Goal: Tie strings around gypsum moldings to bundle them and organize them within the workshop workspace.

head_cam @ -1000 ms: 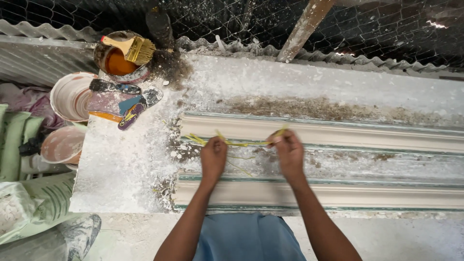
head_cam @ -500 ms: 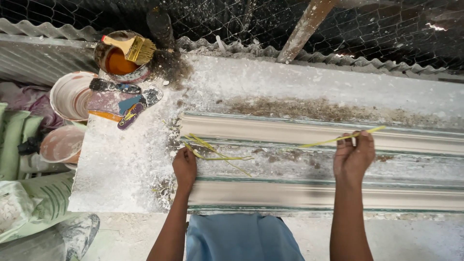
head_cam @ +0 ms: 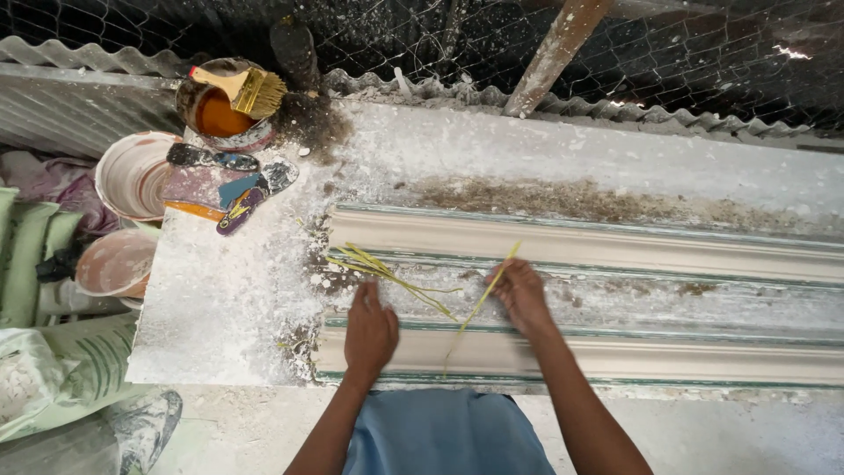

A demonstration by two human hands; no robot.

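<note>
Pinched between the fingers of the right hand (head_cam: 520, 297) was a long yellow-green strand (head_cam: 482, 303), slanting up toward one o'clock and trailing down toward seven. The left hand (head_cam: 370, 330) lay palm-down, fingers together, flat on the plaster moulding (head_cam: 615, 246), holding nothing that I could make out; a loose bundle of strands (head_cam: 374, 264) fanned out at eleven o'clock from it.

Only the head view was there. Half a second before, the hands had stood far apart, the right one well out at three o'clock with the strand stretched along the channel; a full second before, they had been close together. At this moment the right had come back inward, near the left, so the strand was being drawn and re-laid across the wet middle of the moulding.

The moulding was long, pale and ribbed, with greenish edges, on a bench (head_cam: 220, 308) crusted in white powder. At ten o'clock sat a rusty tin (head_cam: 211, 110) with a brush (head_cam: 242, 88) across it, a caked trowel (head_cam: 211, 180), and two smeared bowls (head_cam: 132, 176).
</note>
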